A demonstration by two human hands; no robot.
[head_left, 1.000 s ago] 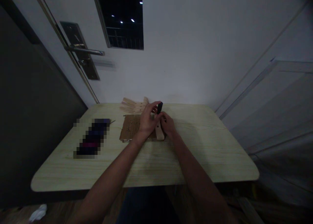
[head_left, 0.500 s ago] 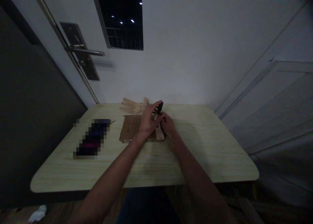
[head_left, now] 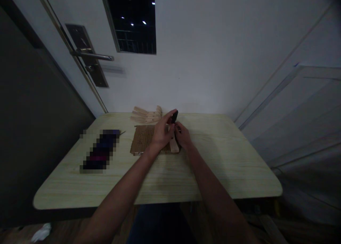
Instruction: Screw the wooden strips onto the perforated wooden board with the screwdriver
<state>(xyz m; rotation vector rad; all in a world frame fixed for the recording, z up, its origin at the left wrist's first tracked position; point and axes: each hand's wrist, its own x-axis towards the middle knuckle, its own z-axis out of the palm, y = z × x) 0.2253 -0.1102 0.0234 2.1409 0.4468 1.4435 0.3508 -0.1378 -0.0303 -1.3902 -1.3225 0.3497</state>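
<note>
On the pale wooden table (head_left: 218, 166) lies a brown board with small holes (head_left: 141, 139). A light wooden strip (head_left: 174, 146) rests along the board's right edge. My left hand (head_left: 161, 134) reaches over the board with its fingers curled around a small black tool (head_left: 174, 116) held upright. My right hand (head_left: 182, 135) is closed in a pinch at the strip, just below the tool; what its fingertips hold is hidden.
A bundle of light wooden sticks (head_left: 146, 115) lies at the table's far edge. A dark blurred-out object (head_left: 101, 151) sits at the left of the table. A door with a metal handle (head_left: 92, 55) stands at the left. White crumpled paper (head_left: 41, 231) lies on the floor.
Both hands stay at the strip with only slight finger shifts; the black tool has tipped a little to the right.
</note>
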